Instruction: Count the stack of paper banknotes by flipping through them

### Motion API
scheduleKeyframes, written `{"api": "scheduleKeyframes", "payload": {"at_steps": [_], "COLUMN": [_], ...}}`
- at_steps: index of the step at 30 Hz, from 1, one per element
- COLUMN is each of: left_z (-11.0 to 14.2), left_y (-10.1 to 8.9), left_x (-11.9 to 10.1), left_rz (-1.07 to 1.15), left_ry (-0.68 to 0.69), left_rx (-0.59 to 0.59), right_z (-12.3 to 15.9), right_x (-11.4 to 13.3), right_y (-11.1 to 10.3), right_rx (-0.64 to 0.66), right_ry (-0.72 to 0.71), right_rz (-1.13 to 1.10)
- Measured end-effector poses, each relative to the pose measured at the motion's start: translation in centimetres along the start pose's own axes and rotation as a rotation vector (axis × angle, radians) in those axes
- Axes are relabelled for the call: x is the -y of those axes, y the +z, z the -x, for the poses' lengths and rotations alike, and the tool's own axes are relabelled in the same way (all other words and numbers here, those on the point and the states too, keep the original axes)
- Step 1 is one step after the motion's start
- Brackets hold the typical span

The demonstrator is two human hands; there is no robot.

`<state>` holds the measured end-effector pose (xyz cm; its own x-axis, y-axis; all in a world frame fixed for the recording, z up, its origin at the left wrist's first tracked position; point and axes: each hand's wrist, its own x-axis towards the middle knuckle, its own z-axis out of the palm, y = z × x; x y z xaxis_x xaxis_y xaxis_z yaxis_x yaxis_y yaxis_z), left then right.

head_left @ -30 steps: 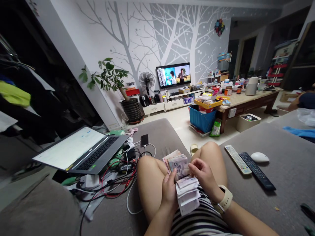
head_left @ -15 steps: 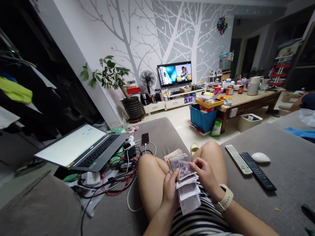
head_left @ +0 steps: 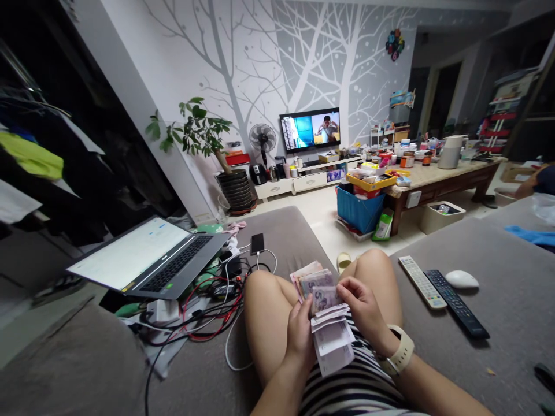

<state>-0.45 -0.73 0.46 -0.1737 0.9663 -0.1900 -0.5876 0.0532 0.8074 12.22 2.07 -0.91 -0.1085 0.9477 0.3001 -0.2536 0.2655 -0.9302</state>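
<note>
I sit on a grey sofa [head_left: 498,323] with my knees up. My left hand [head_left: 299,335] is closed around a stack of banknotes [head_left: 323,300], gripping it from the left and underneath. My right hand [head_left: 362,309], with a pale watch on its wrist, pinches the top notes of the same stack between thumb and fingers. Several notes are folded down toward my striped shirt [head_left: 351,387], while the rest of the stack stands up between my knees.
An open laptop [head_left: 151,260], tangled cables [head_left: 208,312] and a phone [head_left: 257,243] lie to my left. Two remotes [head_left: 437,289] and a white mouse [head_left: 462,279] rest on the sofa at right. Beyond are a cluttered low table [head_left: 433,173], blue bin [head_left: 359,209], television [head_left: 310,129] and potted plant [head_left: 203,138].
My right hand has kept flipping notes down off the stack toward me. The camera has shifted slightly; the hands stay between my knees.
</note>
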Motion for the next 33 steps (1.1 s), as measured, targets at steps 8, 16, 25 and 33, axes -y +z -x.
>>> {"api": "scheduleKeyframes", "payload": {"at_steps": [8, 16, 25, 33], "left_z": [-0.1, -0.3, -0.2, -0.3], "left_y": [0.0, 0.0, -0.5, -0.3], "left_x": [0.4, 0.4, 0.7, 0.7], "left_rz": [0.048, 0.059, 0.076, 0.069], "left_ry": [-0.054, -0.062, -0.107, -0.105], "left_rx": [0.053, 0.085, 0.196, 0.144], "right_z": [0.1, -0.3, -0.5, -0.3], "right_x": [-0.1, -0.5, -1.2, -1.2], "right_y": [0.0, -0.1, -0.4, -0.4], "right_rx": [0.014, -0.047, -0.058, -0.061], "right_ry": [0.035, 0.047, 0.057, 0.04], "right_rz": [-0.032, 0.025, 0.072, 0.059]}}
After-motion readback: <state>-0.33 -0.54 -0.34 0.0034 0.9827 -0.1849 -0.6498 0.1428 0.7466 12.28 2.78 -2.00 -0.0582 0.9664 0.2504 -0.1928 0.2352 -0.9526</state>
